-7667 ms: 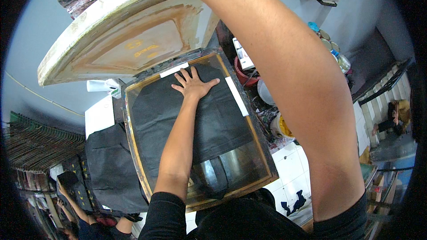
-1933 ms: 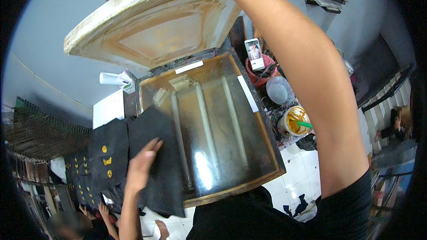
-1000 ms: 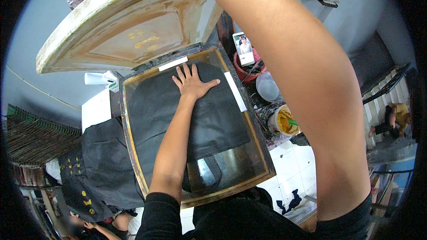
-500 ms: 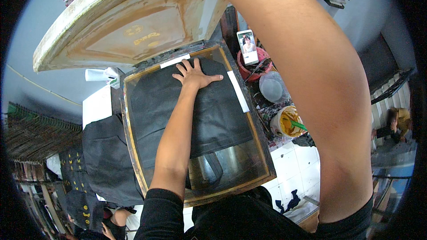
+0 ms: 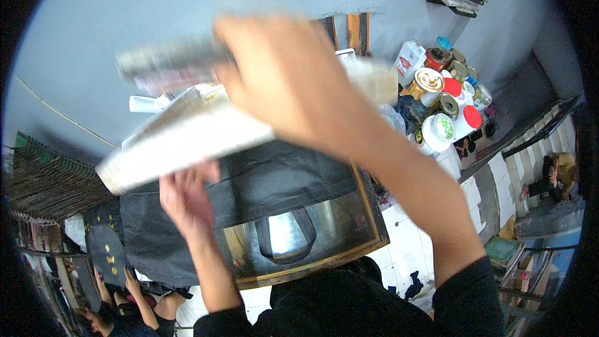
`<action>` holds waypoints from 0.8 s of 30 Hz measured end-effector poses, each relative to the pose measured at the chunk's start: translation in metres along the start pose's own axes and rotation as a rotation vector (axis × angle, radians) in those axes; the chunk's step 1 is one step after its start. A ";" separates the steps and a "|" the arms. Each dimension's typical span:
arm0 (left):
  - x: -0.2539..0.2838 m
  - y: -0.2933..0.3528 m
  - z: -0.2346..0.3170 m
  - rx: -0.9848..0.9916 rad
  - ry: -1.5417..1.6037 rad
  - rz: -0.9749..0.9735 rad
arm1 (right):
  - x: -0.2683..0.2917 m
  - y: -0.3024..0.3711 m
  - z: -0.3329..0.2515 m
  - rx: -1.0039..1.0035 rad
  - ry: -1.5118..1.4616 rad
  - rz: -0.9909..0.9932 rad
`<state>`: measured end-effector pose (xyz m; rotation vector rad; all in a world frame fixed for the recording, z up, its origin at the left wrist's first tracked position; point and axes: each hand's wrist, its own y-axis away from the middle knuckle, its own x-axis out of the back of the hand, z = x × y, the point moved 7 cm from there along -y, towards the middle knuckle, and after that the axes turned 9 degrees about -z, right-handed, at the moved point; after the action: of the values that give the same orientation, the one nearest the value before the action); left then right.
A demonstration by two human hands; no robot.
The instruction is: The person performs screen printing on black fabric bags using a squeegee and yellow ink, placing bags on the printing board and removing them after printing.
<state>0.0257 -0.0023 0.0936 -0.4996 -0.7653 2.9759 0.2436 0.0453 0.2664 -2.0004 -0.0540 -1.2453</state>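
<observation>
A screen-printing frame (image 5: 193,140) with a pale edge slants, blurred by motion, over a black fabric bag (image 5: 293,175). The bag lies on a wood-edged board (image 5: 373,212), its strap loop (image 5: 312,237) hanging over the near part. My right hand (image 5: 281,75) is above the frame, its fingers closed around the end of a smeared grey bar (image 5: 168,62) that looks like a squeegee. My left hand (image 5: 187,196) is beside the frame's near edge, fingers stretched up and apart. Blur hides whether it touches that edge.
Paint tubs and bottles (image 5: 446,109) crowd the right side. More black fabric (image 5: 156,234) lies to the left of the board. Another person (image 5: 134,299) sits at the lower left near a dark printed piece (image 5: 107,243); hangers (image 5: 56,178) line the left wall.
The raised printing frame has come down toward the bag. My left hand has lifted off the bag and moved left and nearer. My right hand has come into view with the grey bar.
</observation>
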 end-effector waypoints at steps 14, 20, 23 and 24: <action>0.057 0.217 -0.069 0.884 -0.135 0.089 | -0.139 0.154 -0.014 0.026 -0.038 -0.406; 0.054 0.213 -0.069 0.920 -0.121 0.091 | -0.136 0.177 -0.031 -0.016 -0.119 -0.660; 0.054 0.215 -0.070 0.905 -0.097 0.098 | -0.145 0.179 -0.040 0.029 -0.093 -0.597; 0.056 0.215 -0.070 0.900 -0.100 0.094 | -0.152 0.175 -0.035 0.035 -0.090 -0.602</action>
<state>0.0060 -0.1531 -0.0833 -0.3184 0.6219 3.0068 0.2085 -0.0482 0.0541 -2.0797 -0.7629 -1.4945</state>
